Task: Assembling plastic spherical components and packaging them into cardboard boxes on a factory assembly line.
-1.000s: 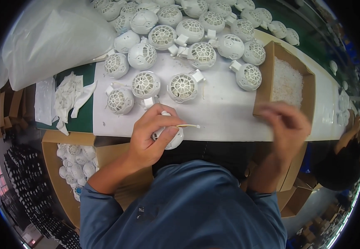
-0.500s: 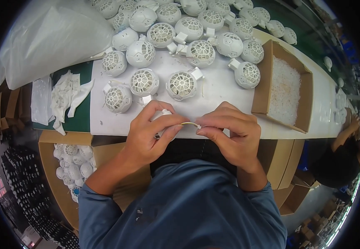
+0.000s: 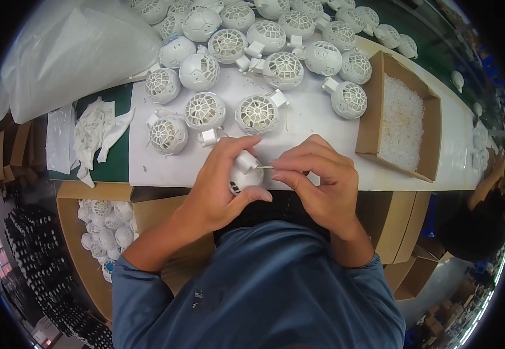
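A white ball-shaped housing (image 3: 242,178) rests in my left hand (image 3: 207,189), whose fingers and thumb curl round it near the table's front edge. On its upper side sits a white block-like mount (image 3: 246,161). From this mount a short thin yellowish wire (image 3: 266,167) runs to the right. My right hand (image 3: 323,180) pinches the wire's far end between thumb and fingertips, which hide the tip. Just beyond my hands, similar white housings with web-like grilles stand on the table, the closest being one grilled housing (image 3: 256,113) with a mount at its side.
Several more housings (image 3: 227,46) crowd the table's far side. At right stands a cardboard box (image 3: 370,131) of small clear pieces. A white cloth (image 3: 94,131) and plastic bag (image 3: 72,58) lie left. Below is a carton (image 3: 69,232) of white housings. Another person's arm (image 3: 485,186) shows far right.
My left hand has turned the housing, so its body and mount now show. The wire, bowed before, is now nearly straight between my hands. My left thumb has come off the wire.
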Action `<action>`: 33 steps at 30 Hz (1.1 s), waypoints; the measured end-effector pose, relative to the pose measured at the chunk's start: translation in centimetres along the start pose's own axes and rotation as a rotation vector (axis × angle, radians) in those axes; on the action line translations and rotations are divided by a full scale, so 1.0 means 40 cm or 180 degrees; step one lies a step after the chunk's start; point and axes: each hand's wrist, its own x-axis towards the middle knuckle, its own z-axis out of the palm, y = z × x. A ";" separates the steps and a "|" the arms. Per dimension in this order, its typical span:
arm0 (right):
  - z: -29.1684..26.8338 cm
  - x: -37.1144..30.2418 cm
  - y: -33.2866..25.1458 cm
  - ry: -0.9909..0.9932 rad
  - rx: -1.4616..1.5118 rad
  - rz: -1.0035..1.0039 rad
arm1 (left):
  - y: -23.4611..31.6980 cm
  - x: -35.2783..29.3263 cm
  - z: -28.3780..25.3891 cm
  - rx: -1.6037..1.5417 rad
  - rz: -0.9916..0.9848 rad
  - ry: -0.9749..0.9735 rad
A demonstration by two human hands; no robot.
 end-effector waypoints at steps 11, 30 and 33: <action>0.068 -0.010 0.032 0.0504 0.0255 -0.0164 | 0.017 0.000 -0.017 0.0368 0.0064 -0.0357; -0.009 0.030 0.059 -0.0919 -0.1512 -0.1364 | 0.071 -0.019 0.018 0.1015 -0.0718 -0.0817; 0.002 0.038 0.054 -0.0912 -0.1405 -0.1326 | 0.084 -0.021 0.001 0.1367 -0.0574 -0.0718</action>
